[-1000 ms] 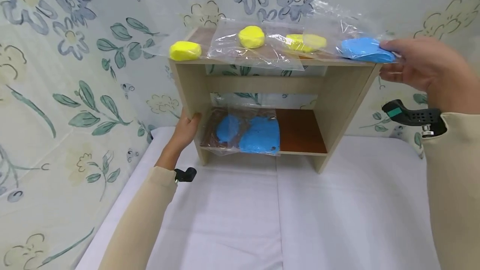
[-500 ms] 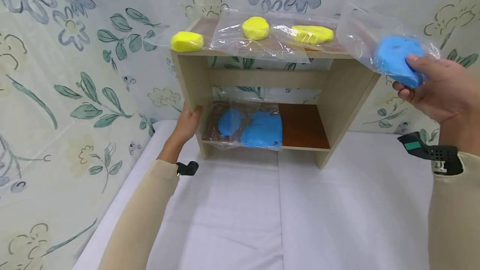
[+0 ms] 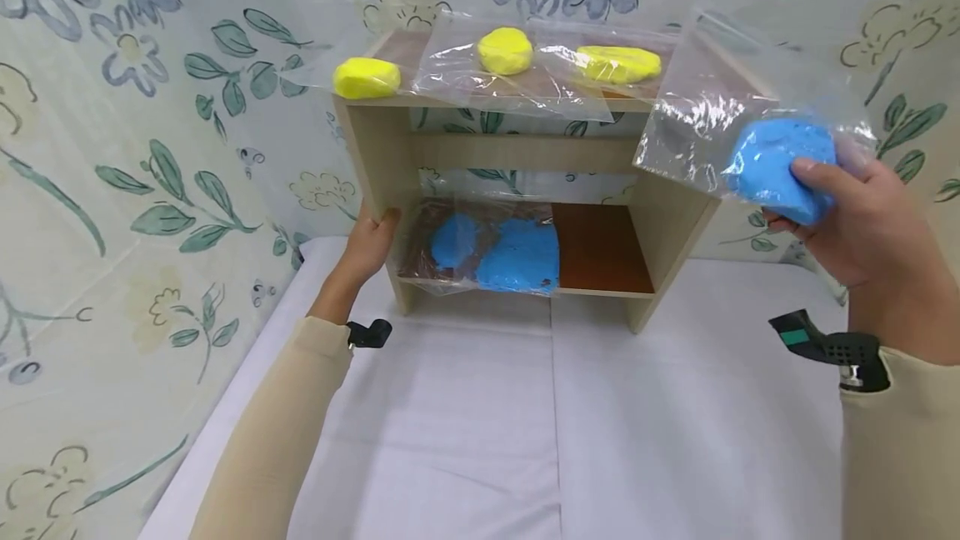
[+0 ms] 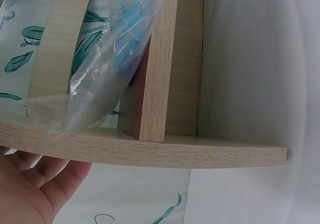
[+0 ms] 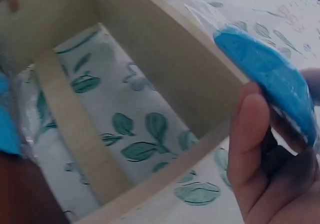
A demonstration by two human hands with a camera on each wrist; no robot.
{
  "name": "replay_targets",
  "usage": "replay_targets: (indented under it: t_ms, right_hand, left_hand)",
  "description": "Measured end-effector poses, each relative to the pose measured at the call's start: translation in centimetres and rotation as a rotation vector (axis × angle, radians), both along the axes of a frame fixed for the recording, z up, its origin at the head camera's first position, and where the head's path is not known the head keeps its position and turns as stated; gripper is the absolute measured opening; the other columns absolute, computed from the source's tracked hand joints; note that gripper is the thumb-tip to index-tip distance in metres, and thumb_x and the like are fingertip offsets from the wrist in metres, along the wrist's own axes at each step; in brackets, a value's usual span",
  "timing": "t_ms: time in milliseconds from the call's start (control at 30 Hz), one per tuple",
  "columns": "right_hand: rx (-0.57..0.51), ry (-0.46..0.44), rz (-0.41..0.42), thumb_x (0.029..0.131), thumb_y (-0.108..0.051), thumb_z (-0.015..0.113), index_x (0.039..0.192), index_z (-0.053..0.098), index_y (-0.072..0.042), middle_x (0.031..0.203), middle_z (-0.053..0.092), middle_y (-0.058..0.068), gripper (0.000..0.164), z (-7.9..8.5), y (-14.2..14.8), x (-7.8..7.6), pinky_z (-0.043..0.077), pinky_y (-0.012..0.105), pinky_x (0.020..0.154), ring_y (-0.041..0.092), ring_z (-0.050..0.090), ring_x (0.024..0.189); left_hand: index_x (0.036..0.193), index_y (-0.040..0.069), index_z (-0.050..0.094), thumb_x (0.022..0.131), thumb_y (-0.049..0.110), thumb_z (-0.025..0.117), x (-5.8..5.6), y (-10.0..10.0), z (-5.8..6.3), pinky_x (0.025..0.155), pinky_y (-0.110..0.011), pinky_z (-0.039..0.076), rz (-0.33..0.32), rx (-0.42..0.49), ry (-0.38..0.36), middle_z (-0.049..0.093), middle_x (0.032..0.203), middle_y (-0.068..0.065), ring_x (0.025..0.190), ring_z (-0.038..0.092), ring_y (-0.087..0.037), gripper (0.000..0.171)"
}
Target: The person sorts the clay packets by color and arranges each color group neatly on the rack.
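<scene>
My right hand (image 3: 877,219) pinches a clear plastic bag with a lump of blue clay (image 3: 780,161) in it, thumb on top. The bag hangs in front of the upper right corner of a small wooden shelf (image 3: 375,157). In the right wrist view the blue clay (image 5: 275,71) lies between thumb and fingers. My left hand (image 3: 367,244) grips the shelf's left side panel, the thumb at its front edge. The left wrist view shows the fingers (image 4: 67,181) against the panel's outer face. Three yellow clay lumps (image 3: 505,52) in clear bags lie along the shelf top.
On the shelf's lower board (image 3: 600,248), two bagged blue pieces (image 3: 521,257) lie at the left and middle, the bag edge overhanging the front. The shelf stands on a white cloth (image 3: 465,407). Floral fabric (image 3: 187,290) hangs behind and to the left.
My right hand has lifted the bagged blue clay off the right end of the shelf top and brought it lower and forward. The left hand keeps its place on the side panel.
</scene>
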State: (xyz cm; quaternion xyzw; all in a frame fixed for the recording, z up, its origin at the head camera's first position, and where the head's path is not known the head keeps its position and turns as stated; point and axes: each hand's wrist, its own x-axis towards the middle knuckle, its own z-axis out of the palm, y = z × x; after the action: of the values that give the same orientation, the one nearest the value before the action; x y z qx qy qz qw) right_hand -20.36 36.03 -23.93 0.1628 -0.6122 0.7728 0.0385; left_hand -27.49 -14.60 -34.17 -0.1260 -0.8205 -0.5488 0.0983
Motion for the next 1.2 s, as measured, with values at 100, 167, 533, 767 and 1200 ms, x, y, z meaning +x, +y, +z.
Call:
replay_targets:
  t_ms: [100, 167, 533, 767, 1200]
  right_hand:
    - [0.058, 0.066, 0.105, 0.103, 0.0, 0.038, 0.154, 0.023, -0.012, 0.137, 0.038, 0.007, 0.054, -2.5, -0.6, 1.0, 0.057, 0.026, 0.066, 0.018, 0.059, 0.095]
    - [0.118, 0.064, 0.119, 0.103, 0.001, 0.037, 0.153, 0.026, -0.012, 0.137, 0.039, 0.005, 0.052, -4.0, -1.1, 1.4, 0.058, 0.025, 0.067, 0.017, 0.059, 0.098]
    - [0.388, -0.204, 0.063, 0.103, -0.013, 0.049, 0.153, 0.022, -0.006, 0.122, 0.051, 0.005, 0.057, -8.8, -6.8, 0.8, 0.057, 0.022, 0.066, 0.006, 0.063, 0.082]
    - [0.575, -0.432, 0.085, 0.103, -0.017, 0.044, 0.157, 0.004, 0.002, 0.145, 0.029, 0.032, 0.07, -12.2, -10.8, -0.9, 0.057, 0.024, 0.07, 0.011, 0.058, 0.086]
    - [0.822, -0.387, -0.154, 0.102, -0.023, 0.047, 0.154, 0.013, 0.009, 0.138, 0.037, 0.038, 0.07, -12.6, -10.9, -3.9, 0.054, 0.02, 0.063, 0.021, 0.06, 0.082]
  left_hand:
    - [0.155, 0.007, 0.015, 0.103, 0.012, 0.035, 0.9, 0.4, 1.0, 0.118, -0.062, 0.026, -0.004, -0.013, -0.002, 0.031, 0.155, -0.024, 0.148, 0.03, -0.04, 0.055]
    - [0.155, 0.007, 0.014, 0.103, 0.012, 0.035, 1.1, 0.5, 1.4, 0.119, -0.061, 0.026, -0.013, -0.018, 0.002, 0.03, 0.156, -0.024, 0.148, 0.029, -0.039, 0.056]
    - [0.156, 0.016, 0.012, 0.103, 0.018, 0.036, -0.7, -0.2, -0.6, 0.119, -0.062, 0.026, -0.002, -0.008, -0.009, 0.031, 0.156, -0.019, 0.148, 0.029, -0.037, 0.058]
    - [0.155, 0.02, 0.015, 0.103, 0.021, 0.036, -1.7, -0.6, -2.8, 0.118, -0.061, 0.027, -0.004, -0.01, 0.043, 0.034, 0.155, -0.014, 0.148, 0.031, -0.033, 0.056]
    - [0.154, 0.019, 0.017, 0.103, 0.019, 0.035, -2.0, -0.7, -2.2, 0.117, -0.061, 0.03, -0.007, -0.012, 0.075, 0.035, 0.154, -0.015, 0.147, 0.034, -0.034, 0.054]
